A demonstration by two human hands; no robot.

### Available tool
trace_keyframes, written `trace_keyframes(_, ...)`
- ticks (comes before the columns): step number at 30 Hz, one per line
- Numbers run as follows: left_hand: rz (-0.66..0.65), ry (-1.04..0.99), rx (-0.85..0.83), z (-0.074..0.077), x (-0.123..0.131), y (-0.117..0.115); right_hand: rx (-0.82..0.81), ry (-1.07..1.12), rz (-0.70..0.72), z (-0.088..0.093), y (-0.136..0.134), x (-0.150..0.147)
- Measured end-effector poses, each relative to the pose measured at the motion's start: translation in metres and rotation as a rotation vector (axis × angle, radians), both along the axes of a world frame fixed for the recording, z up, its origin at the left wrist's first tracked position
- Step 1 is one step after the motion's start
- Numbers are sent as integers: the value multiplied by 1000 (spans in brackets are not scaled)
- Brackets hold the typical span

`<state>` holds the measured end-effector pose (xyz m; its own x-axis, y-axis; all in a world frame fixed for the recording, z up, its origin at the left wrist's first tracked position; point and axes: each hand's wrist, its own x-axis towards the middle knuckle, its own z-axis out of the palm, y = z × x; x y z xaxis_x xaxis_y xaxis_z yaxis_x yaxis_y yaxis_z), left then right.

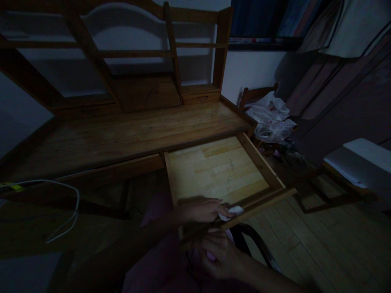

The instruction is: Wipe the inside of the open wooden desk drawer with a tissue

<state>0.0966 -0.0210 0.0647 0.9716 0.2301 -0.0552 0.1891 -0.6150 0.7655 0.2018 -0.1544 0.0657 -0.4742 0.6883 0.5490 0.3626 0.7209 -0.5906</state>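
A wooden drawer [210, 171] is pulled out from under the desk, its pale plank bottom showing a few small dark marks. Inside it, near the front panel, my left hand [203, 210] has its fingers closed on a crumpled white cloth or tissue [234, 211]. The cloth lies against the inner side of the drawer front [256, 205]. My right hand [218, 249] is just outside, its curled fingers gripping the drawer front from the near side. Dim light blurs the details of both hands.
Behind the drawer stands a wooden desk [137, 130] with a shelf unit [146, 93] on top. A white cable [76, 199] hangs at the left. On the right are a chair with plastic bags [270, 114], a stool [317, 191] holding a white object, and a black chair arm [259, 240].
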Motion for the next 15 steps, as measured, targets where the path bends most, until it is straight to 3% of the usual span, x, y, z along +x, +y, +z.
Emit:
trace_keyframes(4,78,74,-14,3,-23,-9,-15,-6,0,-1,1,1)
trace_keyframes(9,373,177,6,-2,-44,-19,-45,-6,-10,-3,0,0)
trace_keyframes(12,531,189,35,-6,-45,-20,-66,11,3,-3,1,0)
trace_keyframes(15,554,181,-17,-8,-38,-18,-71,37,11,-1,1,0)
